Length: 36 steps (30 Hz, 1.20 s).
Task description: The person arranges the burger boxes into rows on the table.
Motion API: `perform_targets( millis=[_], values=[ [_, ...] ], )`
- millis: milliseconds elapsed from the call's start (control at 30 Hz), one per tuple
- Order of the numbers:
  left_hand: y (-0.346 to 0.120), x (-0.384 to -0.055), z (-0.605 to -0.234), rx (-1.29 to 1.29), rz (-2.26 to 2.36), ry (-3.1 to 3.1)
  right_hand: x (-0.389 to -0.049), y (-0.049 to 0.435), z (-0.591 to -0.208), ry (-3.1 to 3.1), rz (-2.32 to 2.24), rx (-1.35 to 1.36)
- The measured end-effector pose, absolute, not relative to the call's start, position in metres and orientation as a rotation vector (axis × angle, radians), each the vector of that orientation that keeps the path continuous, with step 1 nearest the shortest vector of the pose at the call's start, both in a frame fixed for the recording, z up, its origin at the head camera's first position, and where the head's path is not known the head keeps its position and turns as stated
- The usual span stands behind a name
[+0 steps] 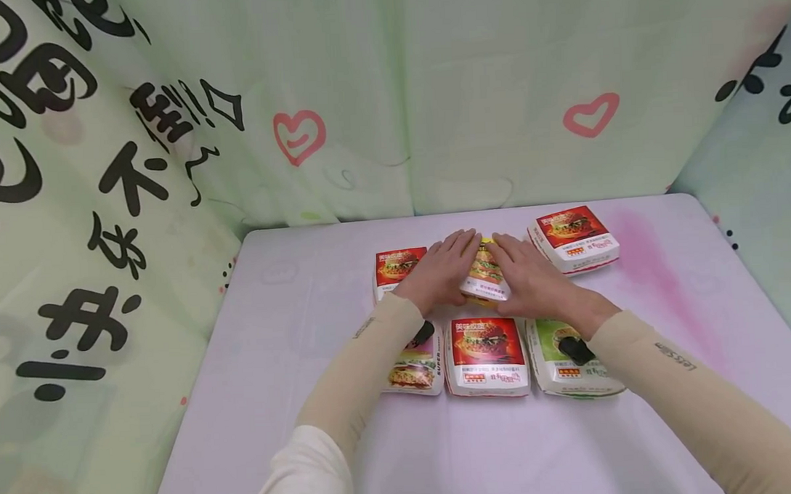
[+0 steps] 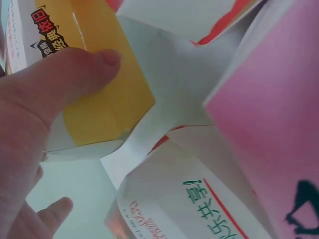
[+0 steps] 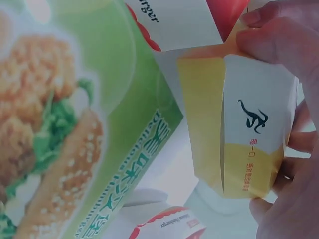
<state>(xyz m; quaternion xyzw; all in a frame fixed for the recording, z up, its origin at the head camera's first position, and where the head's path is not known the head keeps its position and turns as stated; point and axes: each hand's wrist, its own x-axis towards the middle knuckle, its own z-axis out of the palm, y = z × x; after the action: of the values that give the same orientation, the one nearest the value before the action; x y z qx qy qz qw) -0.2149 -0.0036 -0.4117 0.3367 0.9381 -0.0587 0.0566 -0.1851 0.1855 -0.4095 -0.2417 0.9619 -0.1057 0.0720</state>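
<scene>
A small yellow-and-white burger box (image 1: 484, 276) sits between my two hands in the head view. My left hand (image 1: 441, 271) grips its left side, the thumb (image 2: 94, 69) pressed against a yellow wall in the left wrist view. On the other side, my right hand (image 1: 534, 280) holds the box with thumb and fingers spread along its edge; that wall (image 3: 254, 109) shows a black printed figure. Directly in front of it lies a red-and-white burger box (image 1: 487, 353). Another red-topped burger box (image 1: 397, 265) is partly hidden behind my left hand.
A pink-edged burger box (image 1: 413, 370) lies under my left forearm, and a green-and-white one (image 1: 563, 372) under the right. At the back right stands a tilted red-and-white box (image 1: 575, 241). The pale table (image 1: 294, 338) meets a printed curtain (image 1: 444, 151) behind.
</scene>
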Motion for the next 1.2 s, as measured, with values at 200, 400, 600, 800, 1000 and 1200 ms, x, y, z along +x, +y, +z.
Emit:
perform_targets(
  millis=[200, 400, 600, 800, 1000, 1200],
  values=[
    [-0.003, -0.214, -0.414, 0.957, -0.140, 2.869, -0.183, 0.185, -0.410, 2.876, -0.337, -0.697],
    [-0.003, -0.212, -0.416, 0.925, -0.088, 2.910, -0.182, 0.186, -0.414, 2.934, -0.245, -0.758],
    [-0.006, -0.210, -0.414, 0.915, -0.065, 2.930, -0.181, 0.184, -0.417, 2.991, -0.179, -0.835],
    [-0.006, -0.208, -0.414, 0.859, -0.041, 2.909, -0.181, 0.184, -0.417, 2.996, -0.184, -0.875],
    [-0.003, -0.205, -0.415, 0.836, -0.031, 2.856, -0.181, 0.182, -0.417, 2.982, -0.180, -0.902],
    [-0.004, -0.202, -0.417, 0.850, -0.095, 2.852, -0.179, 0.180, -0.416, 2.948, -0.185, -0.879]
  ],
)
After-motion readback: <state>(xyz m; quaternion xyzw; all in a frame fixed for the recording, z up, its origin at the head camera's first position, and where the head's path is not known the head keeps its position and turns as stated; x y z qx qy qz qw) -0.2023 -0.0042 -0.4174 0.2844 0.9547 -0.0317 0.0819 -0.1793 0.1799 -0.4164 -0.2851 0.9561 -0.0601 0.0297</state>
